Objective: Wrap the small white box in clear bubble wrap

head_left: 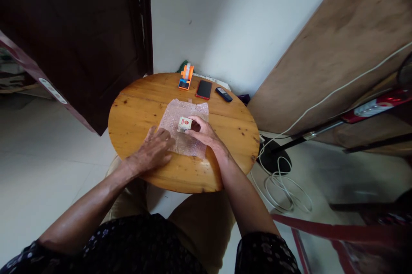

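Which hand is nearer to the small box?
Right. The right hand holds the small box at its edge; the left hand lies flat on the bubble wrap, not touching the box.

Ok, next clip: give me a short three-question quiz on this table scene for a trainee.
1. True or false: the right hand holds the small box.
2. What lies under the small box? A) bubble wrap B) newspaper C) a plate
3. Fill in: the orange tape dispenser stands at the round table's ___ edge, left of the phone.

Key: 1 true; 2 A; 3 far.
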`<action>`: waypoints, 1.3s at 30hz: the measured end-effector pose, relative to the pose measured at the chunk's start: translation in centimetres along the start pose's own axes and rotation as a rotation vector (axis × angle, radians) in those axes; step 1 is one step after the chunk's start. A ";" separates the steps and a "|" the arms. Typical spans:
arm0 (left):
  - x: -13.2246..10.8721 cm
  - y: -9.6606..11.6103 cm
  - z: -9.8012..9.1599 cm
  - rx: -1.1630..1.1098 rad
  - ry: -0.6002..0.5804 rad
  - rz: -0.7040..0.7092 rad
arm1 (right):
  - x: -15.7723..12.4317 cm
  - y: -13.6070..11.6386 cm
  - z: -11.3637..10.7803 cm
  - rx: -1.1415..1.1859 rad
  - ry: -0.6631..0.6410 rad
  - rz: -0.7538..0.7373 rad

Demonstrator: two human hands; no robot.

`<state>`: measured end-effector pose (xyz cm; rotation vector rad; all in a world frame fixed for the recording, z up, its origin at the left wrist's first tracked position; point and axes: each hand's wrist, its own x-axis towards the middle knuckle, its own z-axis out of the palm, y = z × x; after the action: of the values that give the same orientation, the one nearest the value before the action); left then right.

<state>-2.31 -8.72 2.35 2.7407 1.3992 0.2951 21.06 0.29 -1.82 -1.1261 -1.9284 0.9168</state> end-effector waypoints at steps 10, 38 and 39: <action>1.3 0.5 1.5 -0.010 0.085 -0.026 | -0.1 -0.4 0.1 0.003 0.022 0.022; 10.1 -3.7 1.6 -0.789 0.140 -0.450 | -0.4 -1.5 -0.6 0.353 0.248 0.340; 10.3 -3.7 1.9 -0.824 0.154 -0.436 | -0.4 -1.5 -0.6 0.351 0.252 0.347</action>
<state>1.01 1.82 1.52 1.7448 1.4254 0.8374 21.13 -0.49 -0.36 -1.3102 -1.3288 1.1806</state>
